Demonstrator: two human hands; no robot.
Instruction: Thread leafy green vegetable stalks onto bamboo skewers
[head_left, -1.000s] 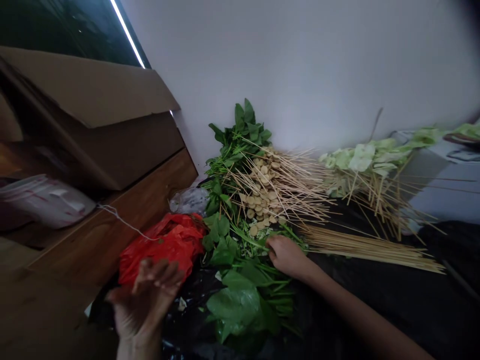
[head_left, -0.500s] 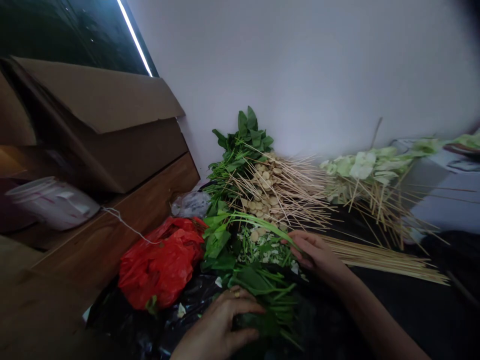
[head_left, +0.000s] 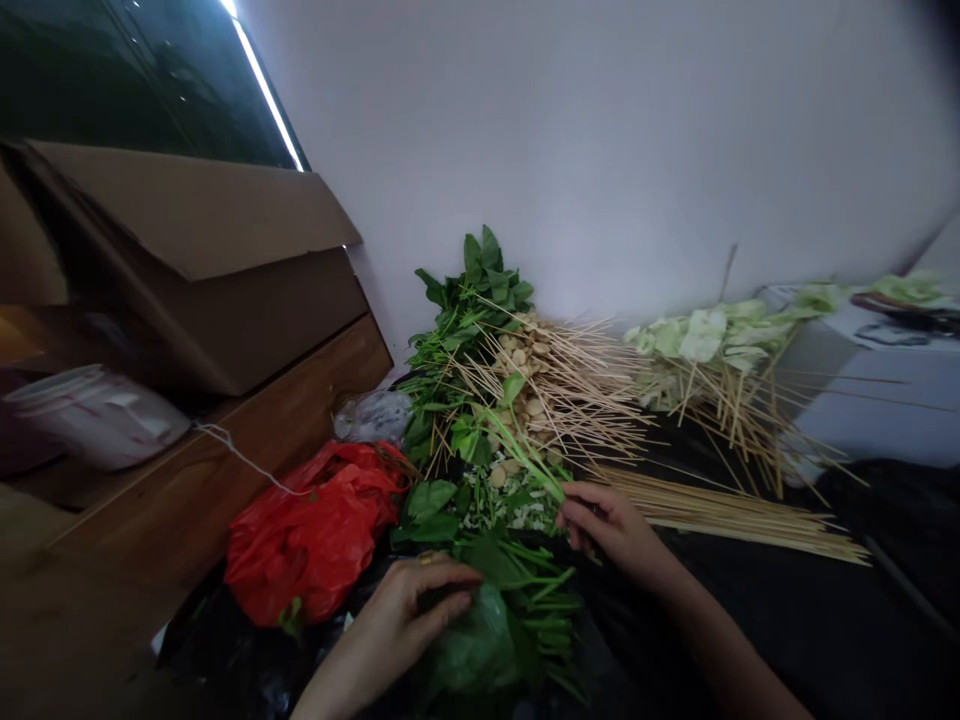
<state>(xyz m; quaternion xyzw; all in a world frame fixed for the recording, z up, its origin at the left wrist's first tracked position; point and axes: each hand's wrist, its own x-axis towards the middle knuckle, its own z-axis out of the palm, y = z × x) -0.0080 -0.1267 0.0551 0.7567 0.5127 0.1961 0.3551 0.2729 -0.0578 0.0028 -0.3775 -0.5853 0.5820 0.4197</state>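
Note:
My right hand (head_left: 607,525) is closed on the lower ends of several leafy green stalks (head_left: 529,455), whose leafy tops point away to the left. Below and left, my left hand (head_left: 397,620) has its thumb and forefinger drawn nearly together at the edge of a pile of leafy greens (head_left: 547,610). What lies between those fingertips is too dim to make out. Beside them is a translucent, greenish plastic-like patch (head_left: 480,645). Chopped pale-green bits (head_left: 517,500) lie beyond the pile, between both hands.
Skewered pale slices (head_left: 525,350) lie beyond, with leafy greens (head_left: 480,290) against the wall. Bare skewers (head_left: 735,510) and skewered pale leaves (head_left: 705,335) are at right. A red plastic bag (head_left: 315,540), a white tub (head_left: 101,415) and a cardboard box (head_left: 247,320) stand left.
The stalks in my right hand have swung more upright, and that hand has moved slightly lower. My left hand has shifted left, its thumb and forefinger closer together. The whole view has moved a little.

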